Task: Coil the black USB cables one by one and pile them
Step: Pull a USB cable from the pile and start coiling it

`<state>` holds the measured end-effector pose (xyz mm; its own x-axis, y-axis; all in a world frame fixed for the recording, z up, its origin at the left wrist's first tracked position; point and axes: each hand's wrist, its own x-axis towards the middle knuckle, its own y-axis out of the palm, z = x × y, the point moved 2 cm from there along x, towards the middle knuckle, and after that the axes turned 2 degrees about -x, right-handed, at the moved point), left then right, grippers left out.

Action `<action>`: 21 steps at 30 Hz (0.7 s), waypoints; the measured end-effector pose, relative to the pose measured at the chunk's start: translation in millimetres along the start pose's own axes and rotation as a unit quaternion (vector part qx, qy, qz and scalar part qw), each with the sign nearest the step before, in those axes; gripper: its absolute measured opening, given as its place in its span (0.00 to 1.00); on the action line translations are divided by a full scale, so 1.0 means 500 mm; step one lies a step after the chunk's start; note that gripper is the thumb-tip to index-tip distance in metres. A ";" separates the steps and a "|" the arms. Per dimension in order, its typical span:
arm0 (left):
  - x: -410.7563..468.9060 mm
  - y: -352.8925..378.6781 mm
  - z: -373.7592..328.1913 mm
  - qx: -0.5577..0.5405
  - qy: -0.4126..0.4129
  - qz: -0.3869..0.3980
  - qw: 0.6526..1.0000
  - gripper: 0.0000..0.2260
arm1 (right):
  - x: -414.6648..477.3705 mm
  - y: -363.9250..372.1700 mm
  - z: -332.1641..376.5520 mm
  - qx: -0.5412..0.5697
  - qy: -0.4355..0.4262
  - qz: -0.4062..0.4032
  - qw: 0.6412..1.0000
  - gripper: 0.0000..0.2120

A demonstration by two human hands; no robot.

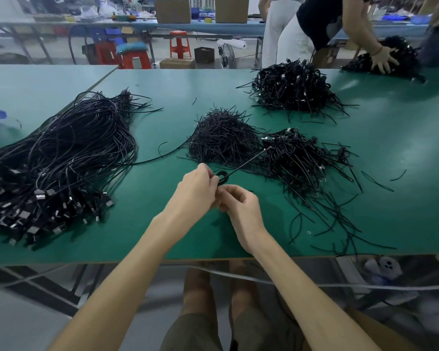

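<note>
— What are they working on?
— A green table [167, 115] in a busy workshop. Red stools [179, 46] and boxes [172, 10] stand behind it. A second person [322, 24] leans over the far right corner, one hand on a black heap.
— And on the table?
— Left of the fingers, well apart, loose cables [61, 153] lie in a long sheaf, plugs toward the near edge. Beyond the fingers sits a mound [221, 138] of short black bits. Just right of that is a pile [297, 158] of wound cables, with a far pile [292, 87] behind.
— Where's the one in hand?
— The coil [222, 177] is a small black ring held between both hands, right at the fingertips. The left hand [197, 188] has curled fingers pinching its left side. The right hand [241, 206], curled too, pinches its lower edge. A straight strand [249, 160] runs from the coil up and right toward the pile.
</note>
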<state>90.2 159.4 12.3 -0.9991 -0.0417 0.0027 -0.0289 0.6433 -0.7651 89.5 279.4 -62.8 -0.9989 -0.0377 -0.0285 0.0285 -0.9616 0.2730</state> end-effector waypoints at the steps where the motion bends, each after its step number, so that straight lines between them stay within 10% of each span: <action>1: -0.001 -0.003 0.009 -0.012 0.011 -0.009 1.000 0.08 | 0.001 0.000 0.002 0.022 0.015 0.002 1.000 0.08; 9: 0.002 -0.019 0.077 -0.173 0.033 0.040 0.984 0.09 | 0.029 -0.012 0.055 -0.086 0.009 -0.035 0.996 0.07; 16: 0.040 -0.142 0.244 0.274 -0.048 -0.118 0.953 0.10 | 0.172 -0.116 0.244 -0.353 -0.088 -0.150 0.919 0.11; 21: 0.039 -0.170 0.316 0.370 -0.129 -0.142 0.909 0.13 | 0.251 -0.194 0.292 -0.486 -0.080 -0.229 0.839 0.11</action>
<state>77.8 -16.8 -24.5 -0.9116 -0.3653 0.1885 -0.1602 -0.1068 -0.9813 -44.0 407.7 47.5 -0.9032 0.3597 0.2341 -0.4208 -0.6347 -0.6482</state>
